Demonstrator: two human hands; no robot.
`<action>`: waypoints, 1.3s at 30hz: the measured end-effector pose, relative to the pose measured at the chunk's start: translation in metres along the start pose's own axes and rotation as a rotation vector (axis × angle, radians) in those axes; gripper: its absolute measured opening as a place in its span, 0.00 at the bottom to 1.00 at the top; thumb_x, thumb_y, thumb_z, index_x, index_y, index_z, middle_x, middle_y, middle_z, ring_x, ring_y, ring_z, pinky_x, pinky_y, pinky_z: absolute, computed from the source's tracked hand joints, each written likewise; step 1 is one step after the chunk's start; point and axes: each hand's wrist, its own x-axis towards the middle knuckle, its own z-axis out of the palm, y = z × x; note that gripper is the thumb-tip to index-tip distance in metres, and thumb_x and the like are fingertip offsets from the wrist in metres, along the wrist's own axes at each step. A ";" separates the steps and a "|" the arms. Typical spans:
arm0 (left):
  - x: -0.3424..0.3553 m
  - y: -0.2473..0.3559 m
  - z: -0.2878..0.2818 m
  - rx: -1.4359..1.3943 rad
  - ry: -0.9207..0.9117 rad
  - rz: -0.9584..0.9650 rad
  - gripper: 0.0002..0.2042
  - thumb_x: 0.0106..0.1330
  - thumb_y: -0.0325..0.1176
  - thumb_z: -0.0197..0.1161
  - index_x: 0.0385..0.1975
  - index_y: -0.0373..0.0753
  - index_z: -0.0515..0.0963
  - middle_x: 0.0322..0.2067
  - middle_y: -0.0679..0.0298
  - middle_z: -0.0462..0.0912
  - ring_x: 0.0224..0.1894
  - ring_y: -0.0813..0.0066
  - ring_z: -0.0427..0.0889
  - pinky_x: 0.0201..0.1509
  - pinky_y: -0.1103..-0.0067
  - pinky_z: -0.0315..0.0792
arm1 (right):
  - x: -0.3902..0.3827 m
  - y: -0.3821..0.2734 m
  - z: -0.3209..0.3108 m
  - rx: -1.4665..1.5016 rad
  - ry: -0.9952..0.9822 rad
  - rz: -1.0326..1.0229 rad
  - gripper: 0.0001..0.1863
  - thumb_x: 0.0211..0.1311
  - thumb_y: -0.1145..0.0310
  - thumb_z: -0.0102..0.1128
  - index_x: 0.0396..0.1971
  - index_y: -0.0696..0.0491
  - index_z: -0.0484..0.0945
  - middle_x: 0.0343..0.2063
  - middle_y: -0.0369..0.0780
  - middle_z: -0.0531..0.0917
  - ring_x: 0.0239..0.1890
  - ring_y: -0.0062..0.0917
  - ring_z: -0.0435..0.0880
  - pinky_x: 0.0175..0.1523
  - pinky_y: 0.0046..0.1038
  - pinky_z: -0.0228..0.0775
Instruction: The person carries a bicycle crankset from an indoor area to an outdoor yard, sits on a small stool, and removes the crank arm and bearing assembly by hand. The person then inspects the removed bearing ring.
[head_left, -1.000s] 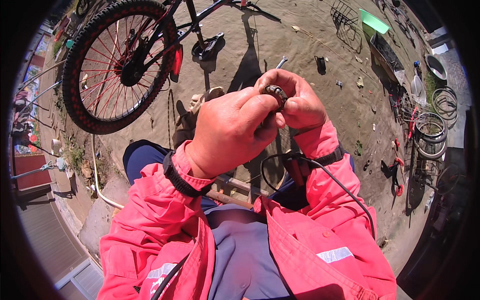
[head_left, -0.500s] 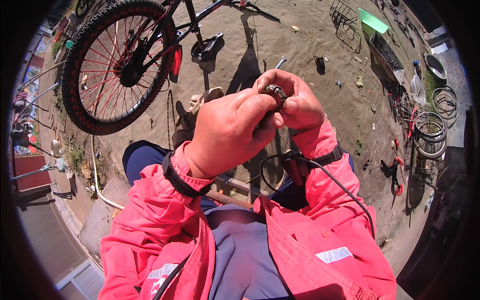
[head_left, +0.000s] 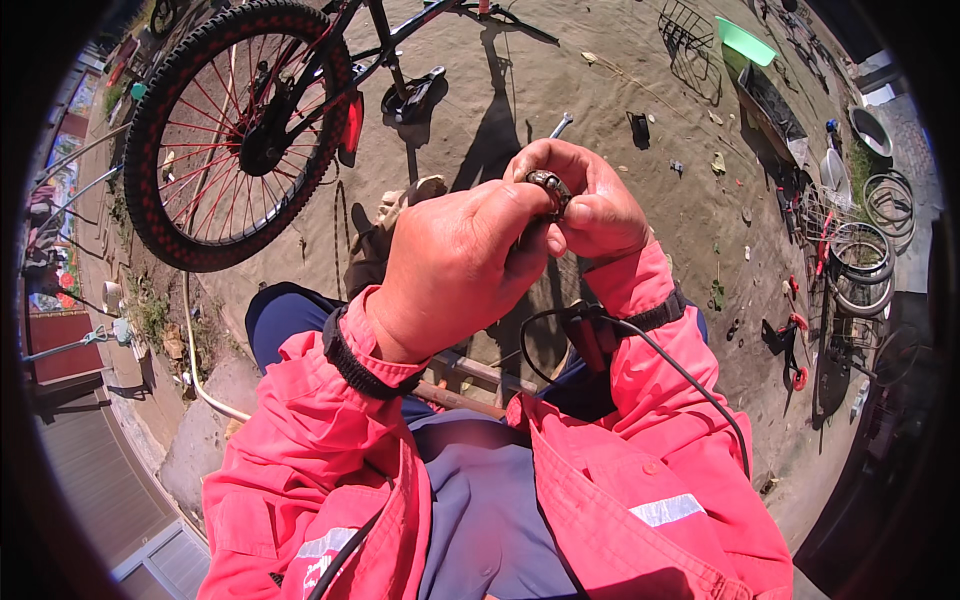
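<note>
Close together in the middle, both my hands pinch a small, dark, greasy ball bearing ring (head_left: 549, 187) with shiny round bits along its edge. My left hand (head_left: 445, 262) has its thumb and fingers closed on the near side of the ring. Around its far and right side, the fingers and thumb of my right hand (head_left: 598, 205) are closed too. My fingers hide part of the ring. Just beyond the right hand's fingers shows a silver bolt-like rod (head_left: 562, 126); I cannot tell whether it is held or lies on the ground.
At the upper left stands a bicycle wheel (head_left: 140, 190) with red spokes, fixed to a dark frame; a pedal (head_left: 425, 88) hangs nearby. A green basin (head_left: 747, 42), a wire basket (head_left: 686, 38), loose wheel rims (head_left: 862, 250) and red-handled tools (head_left: 799, 378) lie at the right.
The ring has turned slightly between my fingers, and my left hand has shifted a little. The right hand stays nearly where it was.
</note>
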 end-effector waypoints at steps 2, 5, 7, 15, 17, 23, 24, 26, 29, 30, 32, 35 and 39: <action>0.000 0.001 0.000 0.006 0.000 -0.003 0.11 0.56 0.23 0.67 0.38 0.38 0.75 0.28 0.60 0.82 0.27 0.60 0.83 0.28 0.73 0.74 | 0.000 0.000 0.000 -0.011 0.002 0.001 0.29 0.53 0.68 0.74 0.52 0.64 0.71 0.36 0.42 0.83 0.25 0.20 0.83 0.31 0.19 0.77; 0.000 0.001 0.000 0.034 0.001 0.009 0.12 0.57 0.26 0.68 0.39 0.39 0.75 0.29 0.61 0.82 0.27 0.61 0.83 0.27 0.73 0.75 | 0.000 0.000 -0.001 -0.016 0.004 -0.001 0.29 0.53 0.68 0.74 0.51 0.64 0.71 0.36 0.42 0.83 0.25 0.20 0.83 0.31 0.19 0.77; -0.001 0.002 0.000 0.057 0.006 0.016 0.12 0.57 0.26 0.68 0.39 0.39 0.76 0.29 0.62 0.82 0.27 0.61 0.83 0.27 0.73 0.75 | 0.000 0.001 -0.001 -0.019 0.004 -0.003 0.29 0.53 0.68 0.74 0.51 0.64 0.71 0.37 0.42 0.83 0.25 0.20 0.83 0.31 0.19 0.77; -0.001 0.000 -0.002 0.102 -0.041 0.032 0.11 0.57 0.27 0.67 0.40 0.41 0.77 0.29 0.62 0.82 0.26 0.62 0.83 0.26 0.72 0.74 | 0.000 0.001 -0.001 -0.018 0.000 -0.002 0.30 0.52 0.67 0.74 0.52 0.64 0.71 0.39 0.42 0.82 0.25 0.20 0.82 0.31 0.19 0.77; -0.001 -0.001 -0.001 0.104 -0.034 0.037 0.11 0.57 0.26 0.67 0.40 0.41 0.77 0.29 0.62 0.82 0.26 0.62 0.83 0.26 0.72 0.74 | 0.000 0.001 -0.002 -0.019 -0.002 -0.002 0.30 0.52 0.67 0.74 0.52 0.64 0.71 0.39 0.42 0.82 0.25 0.20 0.82 0.31 0.19 0.77; -0.003 -0.003 0.000 0.066 -0.015 0.027 0.12 0.56 0.26 0.67 0.39 0.41 0.76 0.28 0.64 0.83 0.26 0.62 0.83 0.26 0.73 0.75 | 0.001 0.003 -0.002 -0.013 -0.003 -0.001 0.30 0.53 0.67 0.74 0.52 0.64 0.71 0.39 0.42 0.83 0.25 0.20 0.82 0.31 0.19 0.77; -0.003 -0.003 0.000 0.060 -0.017 0.023 0.12 0.56 0.25 0.67 0.40 0.41 0.76 0.28 0.64 0.83 0.26 0.62 0.83 0.26 0.73 0.75 | 0.001 0.003 -0.002 -0.011 -0.001 -0.002 0.30 0.53 0.67 0.74 0.52 0.64 0.71 0.39 0.42 0.83 0.25 0.20 0.82 0.31 0.19 0.77; -0.003 -0.003 0.000 0.058 -0.010 0.017 0.12 0.56 0.25 0.67 0.40 0.41 0.76 0.28 0.64 0.83 0.26 0.63 0.83 0.26 0.73 0.75 | 0.001 0.003 -0.002 -0.011 0.001 -0.002 0.30 0.53 0.67 0.74 0.52 0.64 0.71 0.39 0.42 0.83 0.25 0.20 0.83 0.31 0.19 0.77; -0.002 -0.002 0.001 0.084 0.008 0.011 0.12 0.57 0.26 0.67 0.40 0.41 0.76 0.28 0.65 0.83 0.26 0.64 0.83 0.25 0.73 0.74 | 0.001 0.002 -0.002 -0.010 -0.002 -0.001 0.30 0.52 0.68 0.74 0.52 0.64 0.71 0.39 0.42 0.82 0.25 0.21 0.83 0.31 0.19 0.77; -0.002 -0.002 0.001 0.098 0.010 0.013 0.12 0.57 0.26 0.67 0.40 0.41 0.76 0.27 0.65 0.83 0.26 0.64 0.83 0.25 0.73 0.74 | 0.001 0.002 -0.002 -0.001 -0.008 -0.001 0.30 0.52 0.68 0.75 0.52 0.64 0.71 0.39 0.42 0.82 0.25 0.21 0.83 0.31 0.19 0.77; -0.003 -0.001 0.001 0.103 0.000 0.007 0.11 0.57 0.25 0.67 0.39 0.40 0.76 0.27 0.65 0.83 0.25 0.64 0.83 0.25 0.73 0.74 | 0.002 0.003 -0.002 -0.006 -0.004 0.000 0.30 0.52 0.67 0.75 0.52 0.63 0.71 0.39 0.42 0.82 0.26 0.21 0.83 0.31 0.19 0.77; -0.003 0.000 0.001 0.089 -0.030 -0.006 0.10 0.57 0.21 0.67 0.38 0.38 0.76 0.26 0.64 0.84 0.24 0.63 0.83 0.25 0.74 0.74 | 0.002 0.005 -0.002 -0.045 0.038 -0.032 0.31 0.52 0.67 0.75 0.52 0.63 0.71 0.40 0.42 0.82 0.26 0.21 0.82 0.31 0.19 0.77; -0.003 -0.001 0.001 0.088 -0.036 0.002 0.10 0.58 0.21 0.66 0.37 0.39 0.76 0.25 0.64 0.83 0.24 0.64 0.83 0.24 0.74 0.74 | 0.002 0.004 -0.002 -0.019 0.018 -0.014 0.31 0.52 0.67 0.75 0.53 0.63 0.71 0.41 0.43 0.82 0.26 0.20 0.82 0.31 0.20 0.77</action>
